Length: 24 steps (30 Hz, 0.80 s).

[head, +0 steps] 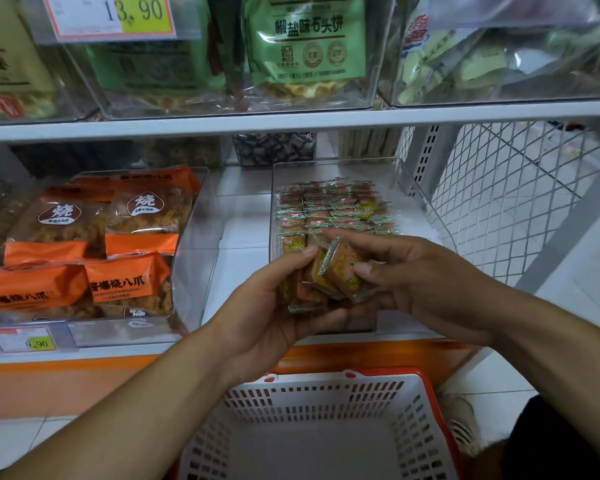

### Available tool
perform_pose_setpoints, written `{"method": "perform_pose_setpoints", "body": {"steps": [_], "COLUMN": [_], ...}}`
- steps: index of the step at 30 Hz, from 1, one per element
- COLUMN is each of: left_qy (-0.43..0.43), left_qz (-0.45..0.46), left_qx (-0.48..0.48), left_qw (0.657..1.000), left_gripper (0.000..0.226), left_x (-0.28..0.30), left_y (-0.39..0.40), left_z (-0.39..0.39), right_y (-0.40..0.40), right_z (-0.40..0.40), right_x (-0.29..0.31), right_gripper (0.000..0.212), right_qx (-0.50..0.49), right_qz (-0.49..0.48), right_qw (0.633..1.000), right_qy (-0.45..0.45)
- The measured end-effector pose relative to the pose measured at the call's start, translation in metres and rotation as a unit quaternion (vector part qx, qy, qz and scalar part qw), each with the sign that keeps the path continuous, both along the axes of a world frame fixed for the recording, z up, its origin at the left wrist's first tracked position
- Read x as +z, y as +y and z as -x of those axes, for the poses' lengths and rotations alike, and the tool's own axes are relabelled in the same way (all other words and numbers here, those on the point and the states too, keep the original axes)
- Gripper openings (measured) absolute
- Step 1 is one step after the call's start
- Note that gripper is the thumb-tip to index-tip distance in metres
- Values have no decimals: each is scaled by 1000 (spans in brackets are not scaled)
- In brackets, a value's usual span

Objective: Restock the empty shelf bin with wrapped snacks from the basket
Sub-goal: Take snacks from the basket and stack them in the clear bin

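Near completion: both hands, left hand (271, 306) and right hand (416, 278), clasp the last wrapped snacks (329, 275) at the shelf bin's (413, 188) front edge (rear already stocked); basket (326, 427) looks emptied.

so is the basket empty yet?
Empty as far as visible: the basket shows bare white floor; the last snacks are in both hands.

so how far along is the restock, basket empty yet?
Mostly done. The clear bin already holds rows of wrapped snacks, and the visible part of the basket is bare. In hand: left hand and right hand hold the last bunch of snacks at the bin's front. Left: placing those.
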State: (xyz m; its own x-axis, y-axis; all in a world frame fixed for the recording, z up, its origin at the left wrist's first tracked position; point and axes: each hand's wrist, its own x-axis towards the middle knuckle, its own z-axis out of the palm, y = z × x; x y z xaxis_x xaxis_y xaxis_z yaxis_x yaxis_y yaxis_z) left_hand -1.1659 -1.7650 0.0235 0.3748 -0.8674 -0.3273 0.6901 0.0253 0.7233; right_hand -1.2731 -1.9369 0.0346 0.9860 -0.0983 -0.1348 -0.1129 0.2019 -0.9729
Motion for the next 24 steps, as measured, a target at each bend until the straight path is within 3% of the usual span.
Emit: {"method": "perform_pose_setpoints", "body": {"steps": [6, 13, 17, 24], "left_qy": [44, 66, 73, 111], "left_qz": [-10, -23, -55, -69], "left_qx": [-27, -72, -73, -67], "left_qw": [999, 995, 993, 989], "left_gripper": [41, 38, 31, 45], "left_x": [-2, -1, -2, -5], "left_y": [-1, -1, -4, -10], "left_z": [-3, 0, 3, 4], "right_y": [-13, -23, -27, -32], "right_z": [-1, 2, 4, 6], "right_x": [4, 9, 5, 4], "right_gripper": [45, 64, 52, 55], "right_qx": [-85, 71, 81, 112], "right_qz": [-26, 42, 102, 142], "right_qw": [996, 997, 991, 983], "right_qy": [-5, 12, 25, 39]}}
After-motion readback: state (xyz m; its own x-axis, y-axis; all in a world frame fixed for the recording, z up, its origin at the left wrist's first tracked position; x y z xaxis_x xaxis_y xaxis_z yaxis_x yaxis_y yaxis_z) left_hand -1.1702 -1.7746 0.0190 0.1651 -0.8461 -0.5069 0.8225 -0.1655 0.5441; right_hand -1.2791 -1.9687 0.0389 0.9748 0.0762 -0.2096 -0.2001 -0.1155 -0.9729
